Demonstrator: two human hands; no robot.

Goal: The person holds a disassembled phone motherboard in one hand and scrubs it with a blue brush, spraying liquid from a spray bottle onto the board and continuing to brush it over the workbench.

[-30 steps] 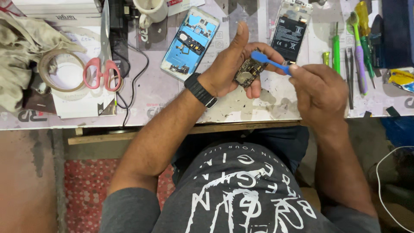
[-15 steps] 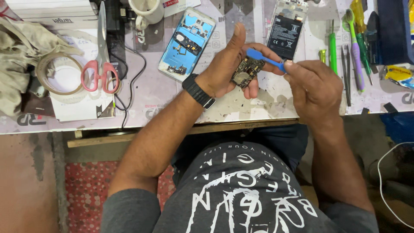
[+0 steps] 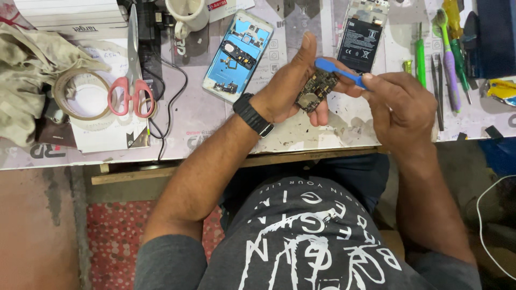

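Just right of centre, above the table (image 3: 322,137) edge, the left hand (image 3: 287,88) cradles a small circuit board (image 3: 316,90), its grip closed around the board's edges with the thumb raised. The board looks light, stiff and fragile, best held by its rims. It is dark, studded with tiny parts and a metal shield. The right hand (image 3: 400,104) pinches a blue plastic pry tool (image 3: 338,71) against it. Farther up lie an opened blue phone frame (image 3: 237,53) and a phone with its battery exposed (image 3: 361,35).

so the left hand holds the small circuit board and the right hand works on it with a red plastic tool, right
Not quite: in the head view the plastic tool is blue, not red. The left hand does hold the small circuit board, and the right hand works on it.
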